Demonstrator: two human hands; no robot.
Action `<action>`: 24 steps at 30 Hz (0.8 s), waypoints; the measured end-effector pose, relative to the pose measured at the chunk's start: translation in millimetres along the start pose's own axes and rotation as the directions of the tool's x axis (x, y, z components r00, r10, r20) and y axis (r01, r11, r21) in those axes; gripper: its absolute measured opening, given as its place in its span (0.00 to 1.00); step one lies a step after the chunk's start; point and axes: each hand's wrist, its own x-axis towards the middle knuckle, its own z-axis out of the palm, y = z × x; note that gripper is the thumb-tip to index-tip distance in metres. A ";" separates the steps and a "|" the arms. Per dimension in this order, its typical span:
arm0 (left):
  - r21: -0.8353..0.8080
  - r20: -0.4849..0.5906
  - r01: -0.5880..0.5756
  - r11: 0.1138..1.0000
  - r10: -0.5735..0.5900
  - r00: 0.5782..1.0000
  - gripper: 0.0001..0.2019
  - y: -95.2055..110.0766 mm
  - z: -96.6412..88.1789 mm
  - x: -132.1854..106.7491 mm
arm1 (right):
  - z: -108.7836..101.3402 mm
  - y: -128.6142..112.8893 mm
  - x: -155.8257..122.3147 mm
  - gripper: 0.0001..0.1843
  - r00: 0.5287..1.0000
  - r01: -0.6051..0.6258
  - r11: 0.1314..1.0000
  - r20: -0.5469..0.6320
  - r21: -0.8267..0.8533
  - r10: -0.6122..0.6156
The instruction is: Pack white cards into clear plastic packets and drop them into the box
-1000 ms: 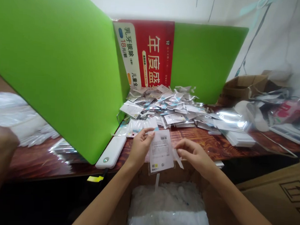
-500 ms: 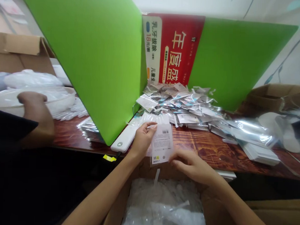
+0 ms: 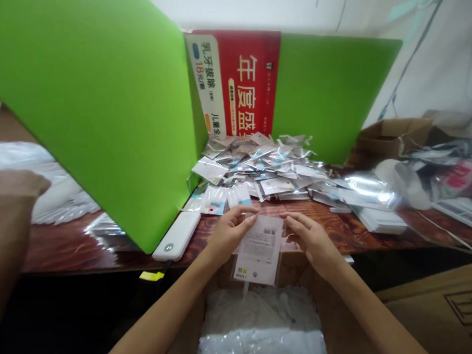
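A flat packet (image 3: 258, 251), a white printed card in a clear plastic sleeve, hangs over the near table edge, its back showing a barcode and small print. My left hand (image 3: 229, 234) pinches its upper left corner between thumb and fingers. At the upper right corner, my right hand (image 3: 311, 240) has its bent fingertips closed on the sleeve's edge. Below is an open cardboard box (image 3: 341, 327) filled with white, plastic-wrapped stuff (image 3: 264, 324). A thin pale strip (image 3: 245, 289) shows under the packet. Beyond my hands lies a heap of similar packets (image 3: 256, 162).
Green panels (image 3: 117, 114) with a red printed section (image 3: 259, 84) stand around the heap. A white power bank (image 3: 178, 234) lies left, a stack of white cards (image 3: 378, 218) right. Another person's hand (image 3: 14, 188) is at far left, by white plastic items (image 3: 59, 190).
My right hand has moved up from the packet's lower right corner to its upper right corner. The packet sits lower, and the view has swung right.
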 end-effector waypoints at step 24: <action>-0.198 0.271 0.201 0.959 -0.144 0.952 0.19 8.1 0.0 -2.6 | -14.8 0.3 -7.1 0.14 0.999 0.004 0.970 0.049 0.243 -0.017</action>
